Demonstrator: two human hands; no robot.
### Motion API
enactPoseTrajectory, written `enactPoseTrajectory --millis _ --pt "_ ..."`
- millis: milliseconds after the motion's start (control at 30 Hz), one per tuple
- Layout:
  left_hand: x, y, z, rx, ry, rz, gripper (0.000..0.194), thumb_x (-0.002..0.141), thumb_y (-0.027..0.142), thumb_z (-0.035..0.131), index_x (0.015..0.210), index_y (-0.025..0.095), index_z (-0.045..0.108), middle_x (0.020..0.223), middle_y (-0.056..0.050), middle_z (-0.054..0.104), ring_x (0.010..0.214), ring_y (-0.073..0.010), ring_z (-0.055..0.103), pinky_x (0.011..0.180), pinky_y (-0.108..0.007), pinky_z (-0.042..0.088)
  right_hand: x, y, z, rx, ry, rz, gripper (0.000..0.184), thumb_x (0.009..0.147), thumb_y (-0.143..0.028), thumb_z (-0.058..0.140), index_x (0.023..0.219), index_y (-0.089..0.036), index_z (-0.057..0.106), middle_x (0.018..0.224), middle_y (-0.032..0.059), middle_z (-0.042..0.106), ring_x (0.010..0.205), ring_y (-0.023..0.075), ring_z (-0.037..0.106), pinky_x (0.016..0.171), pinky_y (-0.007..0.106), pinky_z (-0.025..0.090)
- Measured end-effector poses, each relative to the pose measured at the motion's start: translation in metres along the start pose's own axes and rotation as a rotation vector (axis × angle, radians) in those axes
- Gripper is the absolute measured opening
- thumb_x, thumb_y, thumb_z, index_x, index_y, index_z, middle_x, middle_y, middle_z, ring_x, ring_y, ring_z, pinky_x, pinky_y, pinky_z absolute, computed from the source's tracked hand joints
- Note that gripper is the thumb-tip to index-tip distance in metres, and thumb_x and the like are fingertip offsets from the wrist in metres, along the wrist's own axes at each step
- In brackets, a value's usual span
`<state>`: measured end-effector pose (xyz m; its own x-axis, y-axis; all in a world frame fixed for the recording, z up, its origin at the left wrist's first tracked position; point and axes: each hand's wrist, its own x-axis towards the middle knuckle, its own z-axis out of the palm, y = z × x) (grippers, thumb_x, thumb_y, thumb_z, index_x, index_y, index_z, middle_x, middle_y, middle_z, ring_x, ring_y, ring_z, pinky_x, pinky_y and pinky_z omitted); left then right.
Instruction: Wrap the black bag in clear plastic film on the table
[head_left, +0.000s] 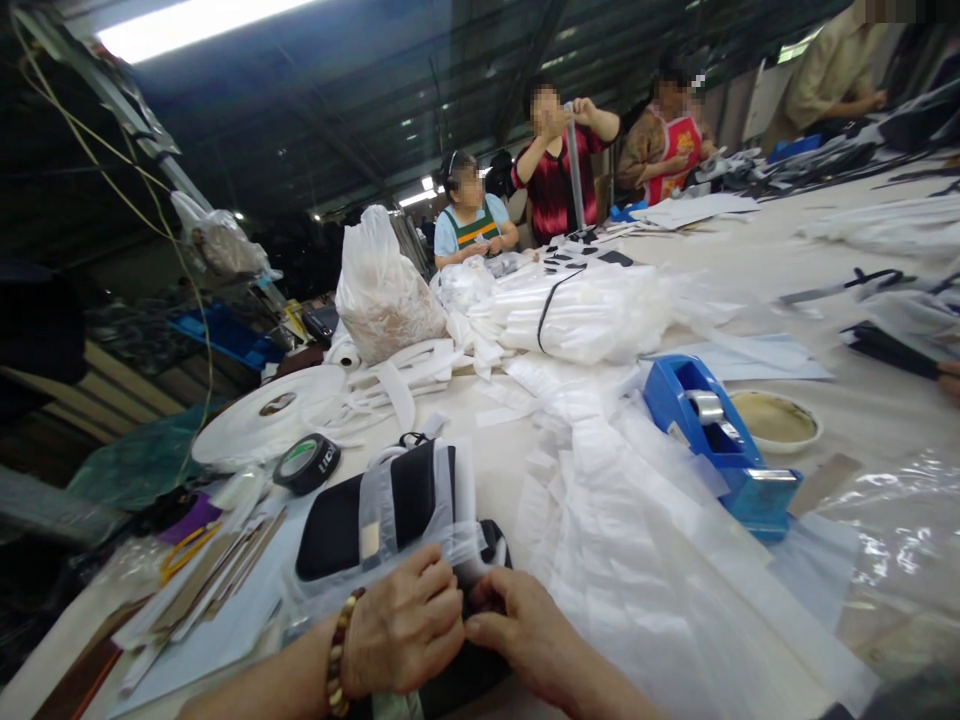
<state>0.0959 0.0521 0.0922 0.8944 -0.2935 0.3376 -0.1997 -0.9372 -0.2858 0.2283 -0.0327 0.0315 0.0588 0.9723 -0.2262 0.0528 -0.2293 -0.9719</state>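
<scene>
My left hand (405,625), with a beaded bracelet on the wrist, is closed on a clear plastic bag (390,520) that wraps a black pouch (352,520). My right hand (525,630) pinches the same bag's edge right beside the left thumb. The pouch lies flat on the table just beyond both hands, its far end near a roll of black tape (306,462).
A blue tape dispenser (716,440) and a shallow dish (776,420) stand to the right. Piles of clear bags (622,520) cover the middle. A white ribbon spool (266,420), scissors (184,550) and rulers lie left. Three people work at the far end.
</scene>
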Motion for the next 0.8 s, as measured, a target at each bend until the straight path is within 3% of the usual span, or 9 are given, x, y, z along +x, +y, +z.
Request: enactPoseTrajectory --millis 267,467,600,800 --pt "-0.001 0.0 0.002 -0.02 0.02 0.011 0.029 0.084 0.006 0.04 0.058 0.012 0.051 0.062 -0.006 0.051 0.059 -0.0163 0.044 0.055 -0.034 0.039 0.001 0.002 0.007 -0.13 0.068 -0.042 0.012 0.057 -0.018 0.054 0.066 -0.02 0.045 0.065 -0.0017 0.049 0.062 0.0145 0.043 0.057 0.026 0.027" --pt "-0.011 -0.006 -0.001 -0.009 0.001 0.017 0.025 0.086 0.006 0.037 0.077 0.01 0.06 0.082 -0.01 0.06 0.07 -0.0176 0.053 0.066 -0.038 0.047 0.003 0.005 0.015 0.002 0.144 -0.001 0.015 0.056 -0.019 0.055 0.063 -0.021 0.042 0.06 -0.0041 0.043 0.059 0.0134 0.04 0.056 0.026 0.027" --pt "-0.029 -0.01 0.008 0.068 0.032 -0.082 0.027 0.09 0.007 0.032 0.102 0.005 0.057 0.099 -0.013 0.06 0.091 -0.0192 0.055 0.082 -0.036 0.048 0.006 0.011 0.02 0.124 0.174 0.032 0.02 0.056 -0.02 0.058 0.062 -0.021 0.039 0.056 -0.0062 0.04 0.056 0.0116 0.038 0.053 0.025 0.026" --pt "-0.051 -0.01 0.031 0.106 0.078 -0.225 0.024 0.089 0.008 0.039 0.109 0.005 0.051 0.102 -0.014 0.058 0.1 -0.0198 0.055 0.087 -0.032 0.047 0.005 0.009 0.024 0.172 0.225 0.046 0.02 0.054 -0.015 0.055 0.06 -0.022 0.036 0.053 -0.0076 0.036 0.054 0.0106 0.035 0.051 0.024 0.025"
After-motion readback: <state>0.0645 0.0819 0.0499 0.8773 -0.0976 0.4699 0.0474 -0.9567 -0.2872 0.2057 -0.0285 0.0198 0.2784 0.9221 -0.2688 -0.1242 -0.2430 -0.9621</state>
